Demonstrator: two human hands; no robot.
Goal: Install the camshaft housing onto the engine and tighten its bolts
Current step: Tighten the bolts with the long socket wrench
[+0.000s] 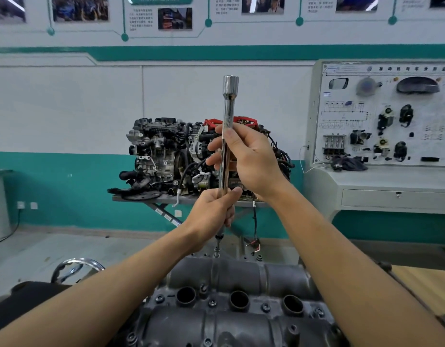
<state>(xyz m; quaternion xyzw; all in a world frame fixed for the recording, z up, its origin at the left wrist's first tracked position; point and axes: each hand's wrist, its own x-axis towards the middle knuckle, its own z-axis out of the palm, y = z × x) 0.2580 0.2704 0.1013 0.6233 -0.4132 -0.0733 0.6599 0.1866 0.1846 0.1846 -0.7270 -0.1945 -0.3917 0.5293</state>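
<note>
Chrome extension bar upright | left hand grips low, right hand higher | tip on far-edge housing bolt

We count two hands, one left hand and one right hand; one chrome extension bar; and one camshaft housing with three round wells and four bolt heads in line with them. In the background we count one display engine and one training panel.
</note>
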